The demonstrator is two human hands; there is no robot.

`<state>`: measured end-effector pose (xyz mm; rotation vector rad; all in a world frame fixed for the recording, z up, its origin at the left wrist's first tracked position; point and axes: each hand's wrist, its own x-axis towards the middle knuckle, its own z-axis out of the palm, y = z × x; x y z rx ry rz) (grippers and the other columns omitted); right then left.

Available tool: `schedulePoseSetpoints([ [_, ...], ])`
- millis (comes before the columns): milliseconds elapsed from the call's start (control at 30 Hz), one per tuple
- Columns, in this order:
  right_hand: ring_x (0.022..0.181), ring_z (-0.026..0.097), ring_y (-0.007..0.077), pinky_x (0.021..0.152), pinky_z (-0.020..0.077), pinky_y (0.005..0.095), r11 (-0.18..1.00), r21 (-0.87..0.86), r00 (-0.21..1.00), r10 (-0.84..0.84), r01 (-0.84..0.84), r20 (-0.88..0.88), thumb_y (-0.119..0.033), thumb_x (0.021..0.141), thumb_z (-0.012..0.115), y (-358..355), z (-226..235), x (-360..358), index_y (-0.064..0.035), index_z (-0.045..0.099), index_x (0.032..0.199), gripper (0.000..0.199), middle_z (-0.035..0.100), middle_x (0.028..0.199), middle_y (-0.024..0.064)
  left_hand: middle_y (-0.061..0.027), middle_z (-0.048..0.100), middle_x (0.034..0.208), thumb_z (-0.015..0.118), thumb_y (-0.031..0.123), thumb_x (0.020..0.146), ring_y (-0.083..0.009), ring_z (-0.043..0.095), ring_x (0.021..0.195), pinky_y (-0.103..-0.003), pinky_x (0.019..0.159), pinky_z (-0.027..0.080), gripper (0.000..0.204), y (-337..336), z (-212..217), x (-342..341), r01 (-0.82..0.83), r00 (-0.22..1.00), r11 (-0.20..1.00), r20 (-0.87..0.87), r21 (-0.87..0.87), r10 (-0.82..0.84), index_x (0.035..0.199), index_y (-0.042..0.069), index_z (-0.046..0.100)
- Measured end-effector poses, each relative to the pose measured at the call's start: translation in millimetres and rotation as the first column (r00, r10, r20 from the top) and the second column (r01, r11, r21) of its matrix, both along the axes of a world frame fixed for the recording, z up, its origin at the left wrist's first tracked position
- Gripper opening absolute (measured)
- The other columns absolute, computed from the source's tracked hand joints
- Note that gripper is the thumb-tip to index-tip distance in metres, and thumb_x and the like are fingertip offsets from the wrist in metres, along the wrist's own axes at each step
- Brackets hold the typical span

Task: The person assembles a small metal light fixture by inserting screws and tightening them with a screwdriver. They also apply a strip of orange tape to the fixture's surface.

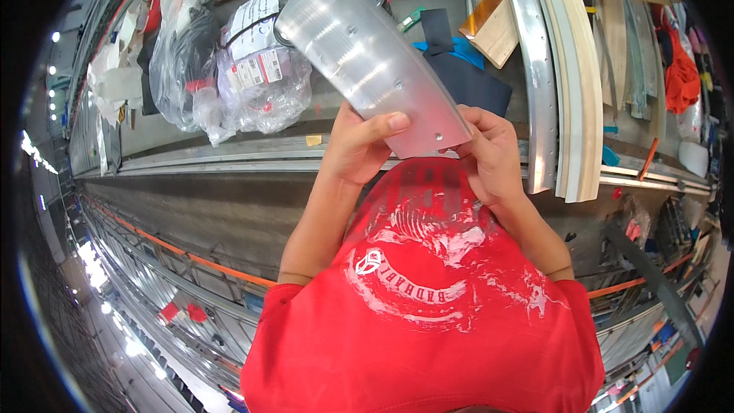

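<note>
Silvery rectangular panel (375, 53), thin and metallic-looking, slants from the upper centre down to the middle of the frame, held up above the grey tabletop (172, 134). And it's a two-handed hold! The left hand (361, 138) is clamped on the near end, thumb laid flat across the upper face and the fingers tucked behind. Over at the corner to the right, the right hand (491, 151) has its fingers bunched and closed on the edge, though how hard they pinch is impossible to tell.

So the step in hand looks like steadying and handling this near end; any change of angle from here would call for both grips moving together, since the far end has no hand under it.

Look at that surface: brushed streaks, bright glare, small round marks dotted along it, and a pink glow near the bright red cotton-looking shirt (451, 344). Upper left, soft crumpled plastic: a clear bag (176, 69) beside a purple-tinted wrapped bundle (267, 95). Upper right, it's all hard lines, with a shiny perforated metal strip (536, 92) alongside long pale wooden strips (585, 107).
</note>
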<state>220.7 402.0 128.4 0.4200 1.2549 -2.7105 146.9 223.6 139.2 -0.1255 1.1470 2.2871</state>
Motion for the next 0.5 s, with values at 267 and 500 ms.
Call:
schedulePoseSetpoints([
  [267, 0.09, 0.062, 0.0159, 0.08, 0.053, 0.0341, 1.0, 0.013, 0.999, -0.029, 0.028, 0.044, -0.022, 0.097, 0.063, 8.0, 2.5, -5.8, 0.0035, 0.068, 0.105, 0.027, 0.069, 0.099, 0.0103, -0.0103, 0.064, 0.111, 0.08, 0.012, 0.078, -0.02, 0.065, 0.1, -0.035, 0.082, 0.056, 0.054, 19.9, 16.4, -0.4, -0.106, 0.994, 0.981, -0.012, -0.163, 0.105, 0.124, 0.0, 0.053],
  [500, 0.077, 0.063, 0.013, 0.077, 0.0509, 0.0278, 0.984, 0.16, 0.994, -0.094, 0.083, 0.059, -0.018, 0.091, 0.071, 22.4, -5.3, -10.1, 0.0032, 0.071, 0.096, 0.022, 0.07, 0.085, 0.0072, -0.0091, 0.067, 0.101, 0.078, 0.017, 0.083, -0.0171, 0.067, 0.083, -0.028, 0.054, 0.054, 0.044, 22.2, 11.4, 8.7, -0.011, 1.0, 0.966, 0.025, -0.258, 0.018, 0.118, 0.0, 0.057],
])
